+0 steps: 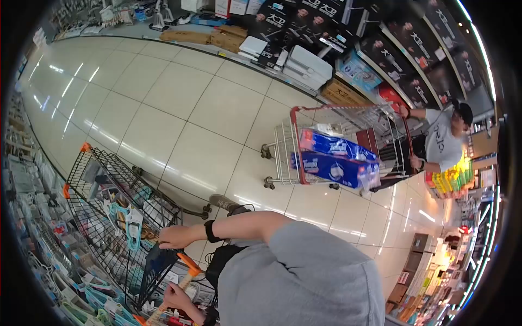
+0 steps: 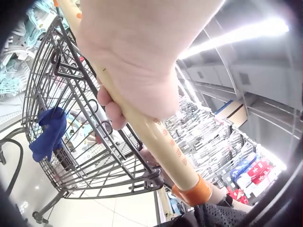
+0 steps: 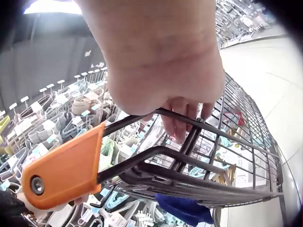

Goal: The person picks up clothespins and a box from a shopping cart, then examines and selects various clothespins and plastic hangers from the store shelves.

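A black wire shopping cart [image 1: 117,201] with orange corner caps stands in front of me. My left hand [image 1: 176,299] grips its cream handlebar [image 2: 156,139], fingers curled around the bar. My right hand [image 1: 182,237] holds the cart's top side rim [image 3: 218,127] near the orange handle end [image 3: 66,165], its fingers hooked over the wire and hanging on the inner side. In the basket lie light-blue hangers [image 1: 133,225] and other goods, partly hidden by the wire. A dark blue flap [image 2: 49,135] hangs at the handle end of the basket.
Racks with many hangers [image 1: 103,299] run close along the cart's left side. Across the tiled aisle [image 1: 179,136], a person [image 1: 443,136] holds a red-trimmed cart [image 1: 299,141] loaded with blue packs [image 1: 337,163]. Shelves of black boxes [image 1: 304,27] line the far side.
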Tool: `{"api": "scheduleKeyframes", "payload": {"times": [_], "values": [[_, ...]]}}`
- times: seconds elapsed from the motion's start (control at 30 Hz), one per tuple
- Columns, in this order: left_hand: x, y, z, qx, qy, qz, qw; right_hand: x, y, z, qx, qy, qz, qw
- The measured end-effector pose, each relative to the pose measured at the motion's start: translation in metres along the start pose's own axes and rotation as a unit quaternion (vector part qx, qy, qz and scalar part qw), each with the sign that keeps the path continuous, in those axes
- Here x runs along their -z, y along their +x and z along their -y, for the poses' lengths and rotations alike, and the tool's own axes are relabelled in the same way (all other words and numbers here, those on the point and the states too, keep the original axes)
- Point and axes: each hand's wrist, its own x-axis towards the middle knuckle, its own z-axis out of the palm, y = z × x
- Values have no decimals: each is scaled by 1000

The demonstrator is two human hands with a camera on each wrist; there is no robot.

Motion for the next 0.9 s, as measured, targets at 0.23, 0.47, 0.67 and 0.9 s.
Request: {"api": "scheduleKeyframes", "payload": {"times": [0.23, 0.47, 0.67, 0.9], "values": [[-12, 12, 6, -39, -72, -40, 996, -14, -89, -14, -84, -1, -184, 979], [-4, 17, -5, -103, -32, -109, 988, -52, -244, -80, -270, -51, -188, 943], [-11, 27, 6, -99, -14, -112, 989, -65, -308, -75, -331, -19, -316, 889], [-10, 27, 7, -77, -13, -101, 992, -63, -295, -64, -344, 1, -279, 896]]}}
